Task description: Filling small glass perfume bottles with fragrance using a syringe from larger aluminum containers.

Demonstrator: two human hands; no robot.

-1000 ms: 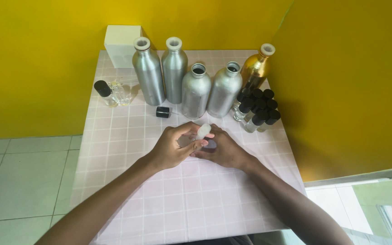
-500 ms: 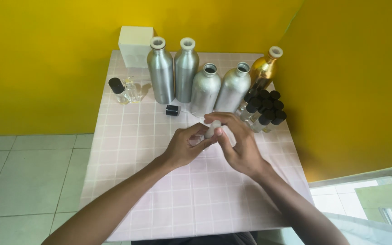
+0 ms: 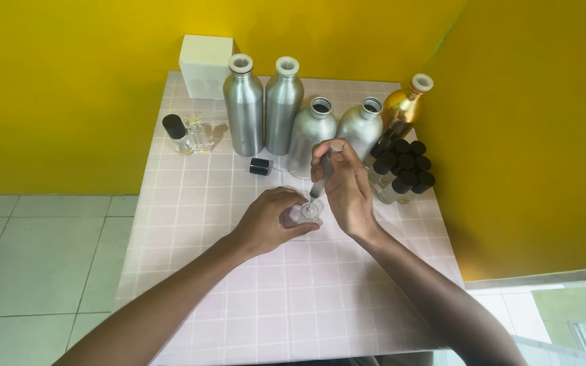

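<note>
At the far left of a pink tiled table point(image 3: 191, 271) stand a small clear bottle with a black cap point(image 3: 176, 134) and a clear glass vial point(image 3: 198, 135) just beside it, with a cream box point(image 3: 205, 66) behind them against the yellow wall. Next come two tall silver bottles point(image 3: 244, 105) with white stoppers, a loose black cap point(image 3: 260, 166) lying in front of them. Near the table's middle, the left hand point(image 3: 269, 220) is curled around a small clear bottle point(image 3: 304, 213) — steadying it upright on the tiles. Just right of it, the right hand point(image 3: 347, 190) grips a slim syringe point(image 3: 323, 173) tilted downward, its tip at the bottle's mouth. Behind the hands stand two shorter open silver bottles point(image 3: 312, 132); farther right, a gold bottle point(image 3: 401, 108) and a cluster of black-capped vials point(image 3: 405, 166).
</note>
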